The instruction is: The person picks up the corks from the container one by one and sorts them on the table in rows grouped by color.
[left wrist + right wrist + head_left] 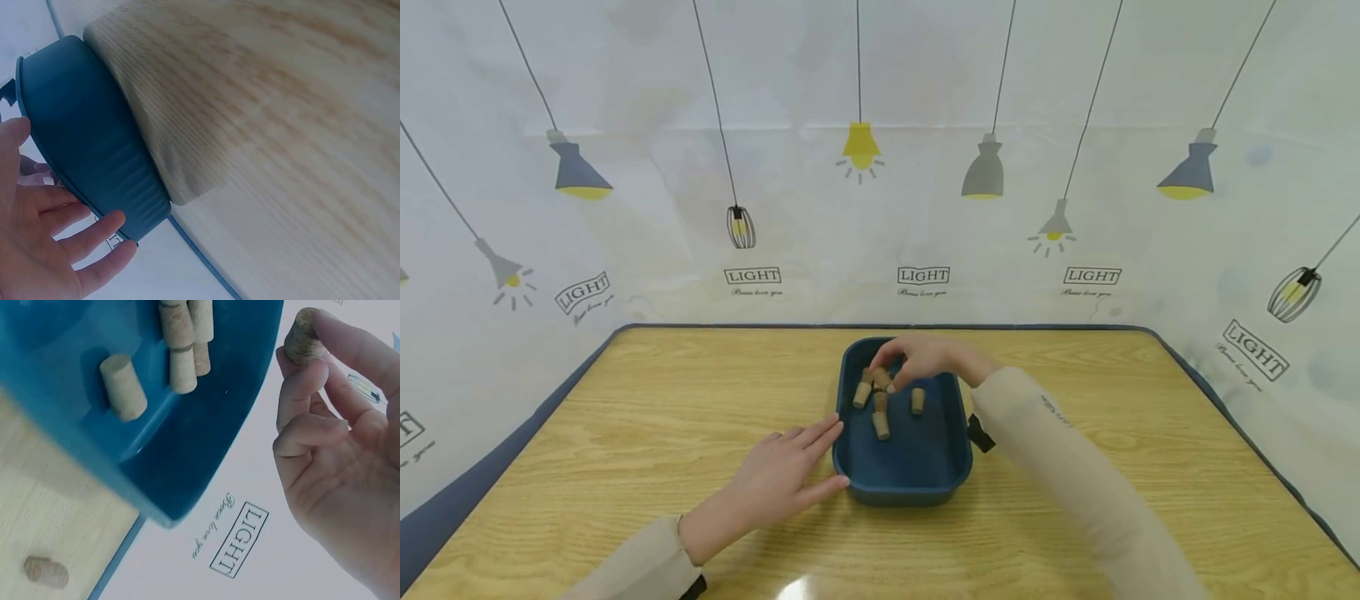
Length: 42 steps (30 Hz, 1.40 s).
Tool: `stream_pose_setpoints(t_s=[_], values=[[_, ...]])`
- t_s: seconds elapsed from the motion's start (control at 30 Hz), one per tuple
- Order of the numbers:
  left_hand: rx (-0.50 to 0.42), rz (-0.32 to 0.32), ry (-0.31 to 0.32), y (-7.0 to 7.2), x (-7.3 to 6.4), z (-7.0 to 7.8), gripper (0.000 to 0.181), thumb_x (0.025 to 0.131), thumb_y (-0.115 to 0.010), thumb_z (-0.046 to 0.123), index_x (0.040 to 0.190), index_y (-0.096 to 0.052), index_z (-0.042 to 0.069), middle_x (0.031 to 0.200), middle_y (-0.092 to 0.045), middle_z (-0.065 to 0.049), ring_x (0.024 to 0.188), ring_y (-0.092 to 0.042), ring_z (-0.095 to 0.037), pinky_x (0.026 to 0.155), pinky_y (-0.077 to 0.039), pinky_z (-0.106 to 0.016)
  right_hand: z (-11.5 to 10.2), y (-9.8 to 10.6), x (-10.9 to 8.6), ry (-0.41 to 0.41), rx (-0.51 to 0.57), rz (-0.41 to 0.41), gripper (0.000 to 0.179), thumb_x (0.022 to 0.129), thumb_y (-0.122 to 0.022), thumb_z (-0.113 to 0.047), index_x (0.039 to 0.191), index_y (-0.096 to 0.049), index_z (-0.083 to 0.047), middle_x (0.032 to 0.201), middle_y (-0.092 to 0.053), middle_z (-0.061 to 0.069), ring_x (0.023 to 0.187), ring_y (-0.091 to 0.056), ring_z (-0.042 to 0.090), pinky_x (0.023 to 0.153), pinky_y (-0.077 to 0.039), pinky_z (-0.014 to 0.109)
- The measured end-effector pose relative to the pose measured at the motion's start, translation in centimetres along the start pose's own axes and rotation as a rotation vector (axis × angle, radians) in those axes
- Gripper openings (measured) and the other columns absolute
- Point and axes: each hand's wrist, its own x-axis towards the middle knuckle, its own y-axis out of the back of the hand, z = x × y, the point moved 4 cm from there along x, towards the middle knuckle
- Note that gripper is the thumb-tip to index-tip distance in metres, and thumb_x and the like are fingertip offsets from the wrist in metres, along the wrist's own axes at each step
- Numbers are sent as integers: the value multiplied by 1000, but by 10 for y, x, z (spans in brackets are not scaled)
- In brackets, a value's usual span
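A dark blue rectangular bin [898, 462] stands on the wooden table, with several tan cork stoppers [917, 402] lying inside, most of them bunched toward its left side. My right hand [921, 357] is over the far part of the bin and pinches one cork stopper [304, 337] between thumb and fingers. On the bin's left wall rest the fingertips of my left hand [778, 475], its fingers extended and spread along the rim, as the left wrist view also shows.
One more cork stopper [45, 572] lies on the table outside the bin in the right wrist view; the right arm hides it in the head view. Behind the table [700, 375] rises a white backdrop [820, 283] printed with lamps.
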Motion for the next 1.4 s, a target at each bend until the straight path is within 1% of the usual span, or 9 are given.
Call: stream_pose_setpoints(t_s=[0.23, 0.43, 0.57, 0.77, 0.83, 0.93, 1.1, 1.2, 1.4], values=[[3, -14, 10, -2, 0, -1, 71, 86, -33, 61, 136, -37, 10, 138, -34, -4, 108, -48, -25, 79, -41, -45, 9, 4, -19, -5, -20, 15, 42, 81, -65, -13, 120, -53, -3, 116, -50, 4, 106, -45, 22, 82, -40, 33], [6, -9, 9, -2, 0, -1, 71, 86, -32, 61, 136, -37, 10, 138, -34, -4, 108, -48, -26, 79, -41, -45, 26, 5, -39, -26, -17, 19, 39, 82, -63, -12, 119, -54, -6, 116, -49, 4, 108, -44, 27, 81, -40, 34], [3, -7, 7, -2, -1, -1, 71, 86, -33, 60, 136, -37, 10, 137, -35, -5, 108, -48, -26, 79, -41, -45, 39, 7, -53, -15, 7, 40, 38, 82, -63, -12, 117, -54, -4, 115, -50, 7, 106, -45, 29, 79, -41, 36], [-1, -11, 9, -2, 0, 0, 71, 86, -33, 60, 136, -37, 10, 138, -34, -4, 109, -47, -26, 79, -41, -45, 63, 12, -72, -47, 96, 67, 39, 81, -62, -9, 118, -52, 1, 112, -49, 11, 78, -52, 21, 60, -42, 32], [1, -10, 8, -2, 0, 0, 71, 86, -33, 60, 136, -37, 9, 138, -35, -4, 109, -47, -26, 79, -41, -45, 69, 14, -78, -47, 122, 83, 39, 81, -61, -7, 118, -51, 2, 110, -51, 11, 75, -50, 20, 58, -42, 33], [3, -6, 6, -2, 0, 0, 71, 86, -34, 60, 135, -38, 8, 137, -35, -5, 109, -47, -26, 79, -41, -45, 75, 18, -88, -20, 139, 116, 39, 80, -60, -4, 117, -51, 4, 108, -52, 12, 82, -50, 21, 63, -43, 35], [3, -3, 7, -2, -1, 0, 71, 86, -34, 60, 135, -37, 9, 137, -35, -5, 109, -47, -26, 78, -41, -45, 88, 23, -102, 0, 109, 163, 40, 80, -60, -3, 117, -50, 6, 108, -53, 13, 94, -48, 25, 72, -42, 35], [1, 2, 5, -1, -1, 0, 70, 86, -34, 59, 136, -37, 9, 137, -35, -5, 108, -48, -26, 78, -41, -45, 97, 23, -110, -20, 77, 182, 41, 80, -61, -4, 118, -50, 7, 109, -54, 14, 99, -48, 27, 74, -42, 35], [-3, 10, -1, -1, -1, 0, 70, 86, -34, 59, 135, -37, 9, 137, -35, -5, 109, -48, -25, 78, -41, -44, 115, 19, -125, -89, 88, 210, 44, 80, -61, -6, 120, -48, 8, 113, -52, 17, 104, -46, 31, 79, -40, 39]])
